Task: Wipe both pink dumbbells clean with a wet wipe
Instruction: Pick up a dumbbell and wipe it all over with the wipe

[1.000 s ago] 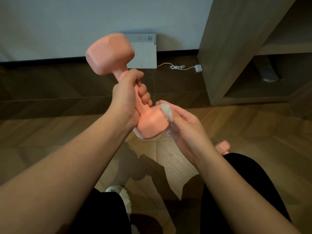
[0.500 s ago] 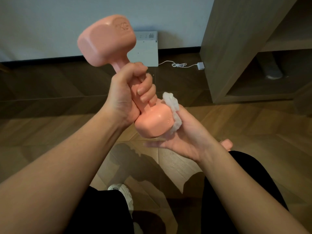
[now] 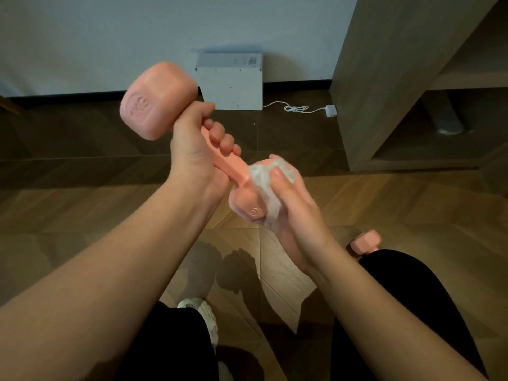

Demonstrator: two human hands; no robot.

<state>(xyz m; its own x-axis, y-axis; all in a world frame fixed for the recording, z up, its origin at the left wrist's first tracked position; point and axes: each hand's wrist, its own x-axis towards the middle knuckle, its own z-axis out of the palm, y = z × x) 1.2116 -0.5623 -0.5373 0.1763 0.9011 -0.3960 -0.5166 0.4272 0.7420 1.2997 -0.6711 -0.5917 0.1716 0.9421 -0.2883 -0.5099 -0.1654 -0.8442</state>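
My left hand (image 3: 196, 152) grips the handle of a pink dumbbell (image 3: 156, 101), held in the air at a slant with one head up at the left and the other down at the right. My right hand (image 3: 291, 199) wraps around that lower head and presses a crumpled white wet wipe (image 3: 264, 177) against it with thumb and fingers. The second pink dumbbell (image 3: 367, 242) lies on the floor to the right, mostly hidden behind my right knee.
A white flat box (image 3: 231, 86) leans against the wall, with a white cable and plug (image 3: 330, 110) beside it. A wooden shelf unit (image 3: 384, 78) stands at the right. My black-trousered legs and a white shoe (image 3: 204, 316) are below, on the wooden floor.
My left hand has turned the dumbbell and lowered its upper head to the left. My right hand has closed round the lower head, with the wipe now on its upper side.
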